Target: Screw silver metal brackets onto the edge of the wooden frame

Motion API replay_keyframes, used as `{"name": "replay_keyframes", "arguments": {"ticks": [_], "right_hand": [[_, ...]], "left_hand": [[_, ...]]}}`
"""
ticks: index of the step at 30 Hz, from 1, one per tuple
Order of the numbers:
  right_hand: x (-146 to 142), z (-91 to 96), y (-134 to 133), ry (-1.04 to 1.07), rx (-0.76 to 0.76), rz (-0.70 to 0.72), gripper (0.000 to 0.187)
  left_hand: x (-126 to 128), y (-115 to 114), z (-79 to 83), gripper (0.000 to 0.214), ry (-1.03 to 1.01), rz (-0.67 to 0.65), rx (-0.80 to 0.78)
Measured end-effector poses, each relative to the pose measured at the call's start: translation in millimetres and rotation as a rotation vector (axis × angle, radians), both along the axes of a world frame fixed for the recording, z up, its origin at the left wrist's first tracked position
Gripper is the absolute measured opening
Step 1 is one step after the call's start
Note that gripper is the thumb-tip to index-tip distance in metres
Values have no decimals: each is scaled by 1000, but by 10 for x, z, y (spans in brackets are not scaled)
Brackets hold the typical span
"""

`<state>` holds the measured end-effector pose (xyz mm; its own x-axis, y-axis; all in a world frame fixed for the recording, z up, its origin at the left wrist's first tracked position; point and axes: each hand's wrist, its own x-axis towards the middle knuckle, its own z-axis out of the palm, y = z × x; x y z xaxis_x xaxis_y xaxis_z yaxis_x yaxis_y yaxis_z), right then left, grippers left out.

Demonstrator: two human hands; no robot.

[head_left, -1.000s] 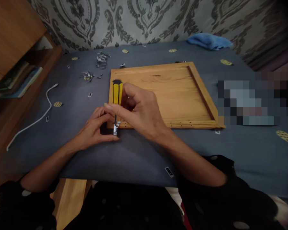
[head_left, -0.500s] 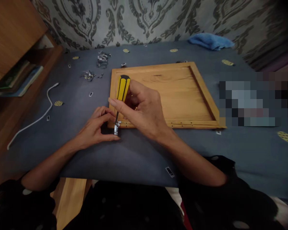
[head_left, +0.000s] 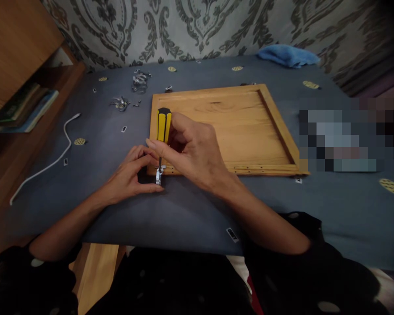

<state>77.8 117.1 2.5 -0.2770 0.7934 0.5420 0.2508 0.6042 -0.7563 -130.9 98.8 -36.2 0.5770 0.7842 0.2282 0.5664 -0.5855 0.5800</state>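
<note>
A wooden cabinet door lies flat, with small dark holes along its near edge. At its near left corner sits a metal hinge, part of it reaching past the edge. My left hand is closed about the hinge, thumb at its near end and fingers on the door's corner. My right hand grips the yellow and black handle of a screwdriver. The screwdriver stands nearly upright, its tip down at the hinge. Whatever screw is under the tip is too small to make out.
More metal hinges and a second small heap of hardware lie behind to the left. A white cable runs along the left. A blue cloth rests at the back right. Books fill a shelf at left.
The screwdriver's handle has tipped slightly left and is more upright, and my right hand has shifted a little with it. My left hand and the hinge stay put.
</note>
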Motion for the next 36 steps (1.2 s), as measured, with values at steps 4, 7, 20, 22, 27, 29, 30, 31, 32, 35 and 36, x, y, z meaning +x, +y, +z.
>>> {"name": "replay_keyframes", "arguments": {"ticks": [4,7,20,22,27,29,30,31,32,35,36], "right_hand": [[7,5,3,10,15,14,33],[6,18,-1,24,-37,40,30],[42,114,-21,269,-265,275,33],[45,112,-16,272,-270,273,37],[23,86,-5,280,-281,236,41],[10,79,-1,295,-297,234,42],[7,80,0,300,-311,236,42],[6,84,2,301,-326,242,43],[10,92,3,299,-341,250,43],[38,136,2,273,-359,286,41],[50,151,1,264,-352,296,40]], "left_hand": [[0,-2,-1,50,4,-6,9],[0,-4,0,51,4,-6,11],[15,-3,25,44,-13,-27,4],[11,-1,20,43,-15,-27,6],[9,-5,16,43,-24,-15,10],[13,-8,20,43,-26,-11,10],[16,-10,22,44,-23,-5,7],[17,-11,24,44,-18,4,1],[19,-12,26,45,-14,11,-5],[18,-13,28,45,-7,17,-22],[16,-13,28,45,-6,17,-27]]}}
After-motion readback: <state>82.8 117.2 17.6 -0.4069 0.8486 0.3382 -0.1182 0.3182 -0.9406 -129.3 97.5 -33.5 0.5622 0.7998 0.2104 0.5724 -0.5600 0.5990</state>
